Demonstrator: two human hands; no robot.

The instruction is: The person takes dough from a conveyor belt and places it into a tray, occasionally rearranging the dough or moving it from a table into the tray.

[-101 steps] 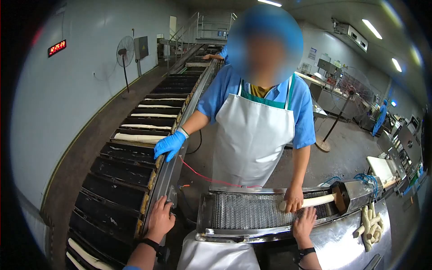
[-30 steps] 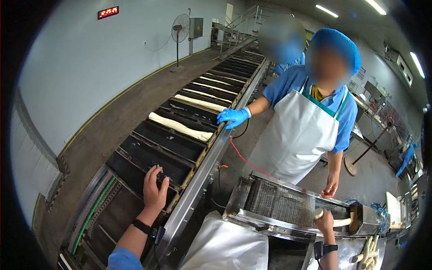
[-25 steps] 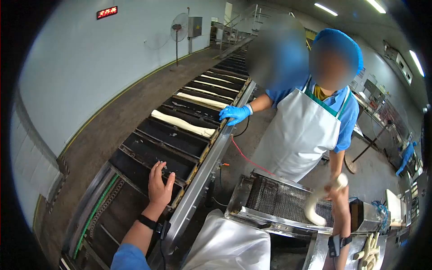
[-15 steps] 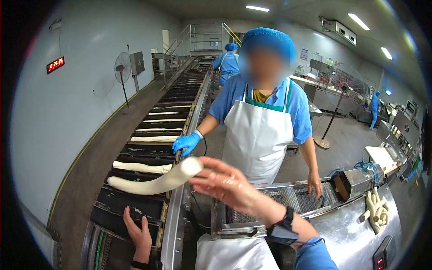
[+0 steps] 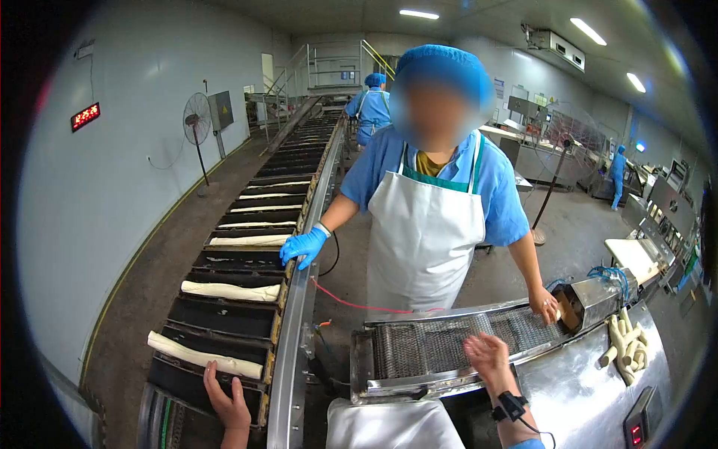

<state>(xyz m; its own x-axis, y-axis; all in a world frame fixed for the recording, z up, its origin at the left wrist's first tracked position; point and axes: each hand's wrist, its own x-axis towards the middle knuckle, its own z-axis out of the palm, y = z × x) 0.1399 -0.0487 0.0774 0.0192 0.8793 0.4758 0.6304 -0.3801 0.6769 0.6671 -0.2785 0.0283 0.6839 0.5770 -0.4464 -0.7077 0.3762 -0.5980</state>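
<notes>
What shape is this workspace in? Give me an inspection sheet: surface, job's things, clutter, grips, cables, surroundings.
Surface: row of black trays at left; mesh belt and steel table at right.
Job's things: nearest pale roll lies on the trays; more pale rolls farther along.
Clutter: heap of pale pieces on the steel table.
Grips: left grip, a bare hand, fingers apart at the nearest pale roll's edge, contact unclear; right grip, also bare, open and empty at the mesh belt.
Cables: red cable between tray row and mesh belt.
Surroundings: co-worker across the mesh belt, gloved hand by the tray row; standing fan; wall clock.
</notes>
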